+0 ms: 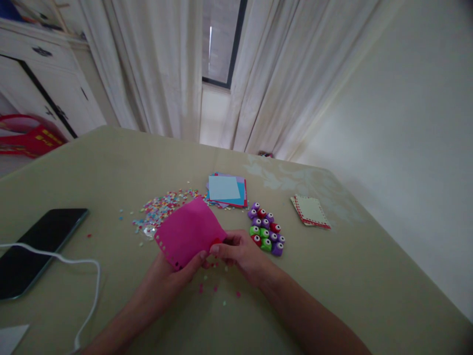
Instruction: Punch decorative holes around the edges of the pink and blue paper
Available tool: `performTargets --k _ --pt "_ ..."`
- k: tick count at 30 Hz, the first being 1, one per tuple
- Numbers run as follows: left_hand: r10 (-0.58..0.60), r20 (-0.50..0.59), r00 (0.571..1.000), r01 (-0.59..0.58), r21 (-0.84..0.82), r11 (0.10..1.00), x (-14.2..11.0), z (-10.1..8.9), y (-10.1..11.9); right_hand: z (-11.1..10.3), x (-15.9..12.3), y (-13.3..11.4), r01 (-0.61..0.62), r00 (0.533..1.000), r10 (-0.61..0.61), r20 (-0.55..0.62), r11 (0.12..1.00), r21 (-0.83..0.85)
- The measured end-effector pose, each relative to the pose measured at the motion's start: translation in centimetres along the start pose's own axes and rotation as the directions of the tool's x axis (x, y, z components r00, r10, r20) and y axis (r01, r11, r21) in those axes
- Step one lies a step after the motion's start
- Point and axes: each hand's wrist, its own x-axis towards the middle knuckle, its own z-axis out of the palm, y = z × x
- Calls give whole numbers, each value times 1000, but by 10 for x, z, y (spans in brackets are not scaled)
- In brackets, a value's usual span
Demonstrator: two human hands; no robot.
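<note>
A pink paper card (192, 229) with small holes punched along its left edge is held up above the table. My left hand (177, 276) grips its lower edge from below, thumb on top. At the card's lower right corner, my right hand (240, 256) is closed around a small red craft punch (216, 242), mostly hidden by the fingers. Pink and pale paper bits (215, 289) lie on the table under the hands. Several purple, red and green craft punches (265, 232) stand grouped just right of my right hand.
Colourful punched bits (160, 209) are heaped behind the card. Farther back sits a stack of coloured cards (224, 188). Cards with punched edges (311, 211) lie at the right. A dark tablet (40, 246) with a white cable (96, 281) across it occupies the left side.
</note>
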Motion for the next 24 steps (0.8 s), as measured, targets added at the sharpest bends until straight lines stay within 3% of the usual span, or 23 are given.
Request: performTargets --k 7,13,20,24 --pt "-10 -52 999 11 32 999 -2 -2 -7 -3 -1 -10 -16 999 17 43 999 -37" --pt "-87 17 996 87 9 996 0 -6 -5 -21 -1 -23 85 995 -76 62 983 -160" --pt "-103 -98 990 104 14 994 -1 -5 -3 -18 -6 -24 46 983 -5 182 974 -224" --pt "-89 -149 985 92 12 996 0 -8 2 -23 -2 -23 91 996 -88 25 902 -423"
